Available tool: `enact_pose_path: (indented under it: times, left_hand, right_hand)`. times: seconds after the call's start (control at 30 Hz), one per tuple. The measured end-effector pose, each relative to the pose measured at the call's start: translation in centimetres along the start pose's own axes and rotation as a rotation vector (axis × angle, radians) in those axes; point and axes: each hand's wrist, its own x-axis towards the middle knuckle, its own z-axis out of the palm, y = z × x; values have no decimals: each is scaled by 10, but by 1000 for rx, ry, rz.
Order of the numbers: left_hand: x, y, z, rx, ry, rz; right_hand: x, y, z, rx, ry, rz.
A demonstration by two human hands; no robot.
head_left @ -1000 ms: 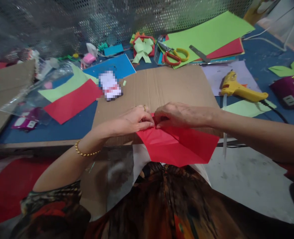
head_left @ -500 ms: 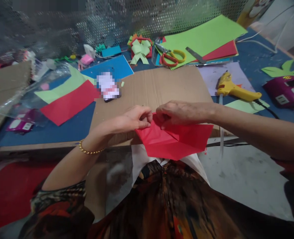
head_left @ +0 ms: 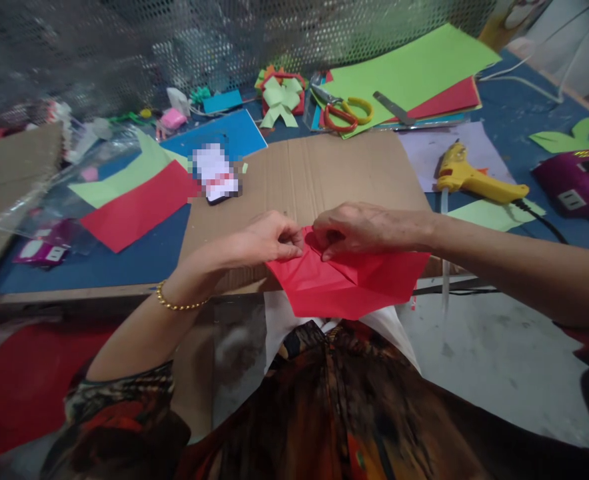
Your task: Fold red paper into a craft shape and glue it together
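Observation:
A folded sheet of red paper [head_left: 344, 283] is held at the near edge of a cardboard sheet [head_left: 299, 180], its wide part hanging over my lap. My left hand [head_left: 280, 239] pinches the paper's upper left edge between thumb and fingers. Close beside it, my right hand [head_left: 347, 230] grips the top of the same paper, thumb pressing on a crease. The fingertips of both hands are partly hidden by the curled knuckles. Creases run diagonally across the paper's face.
Right of the cardboard lies a yellow glue gun [head_left: 479, 181] with a cord. Behind are scissors [head_left: 342, 115], a metal blade [head_left: 393, 108], green paper sheets [head_left: 414, 70] and a folded green paper piece [head_left: 280, 100]. A phone [head_left: 217, 173] lies on the left, beside red paper [head_left: 137, 210].
Both hands keep their pinch on the red paper, in almost the same place. The paper's lower left edge has shifted slightly left, and the view has moved a little.

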Motion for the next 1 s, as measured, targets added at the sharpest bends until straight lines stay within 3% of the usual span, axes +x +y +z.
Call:
enact_pose_path:
  times: [0.23, 0.47, 0.63, 1.0]
  left_hand:
    - [2, 13, -5, 18, -58, -117]
    - [4, 5, -2, -24, -53, -56]
    - [3, 2, 2, -42, 19, 58]
    - [-3, 5, 13, -50, 129, -26]
  right_hand:
    - [1, 11, 4, 72, 15, -93]
    - [4, 21, 9, 84, 40, -174]
    - [6, 22, 8, 83, 48, -230]
    - [-3, 14, 9, 62, 106, -341]
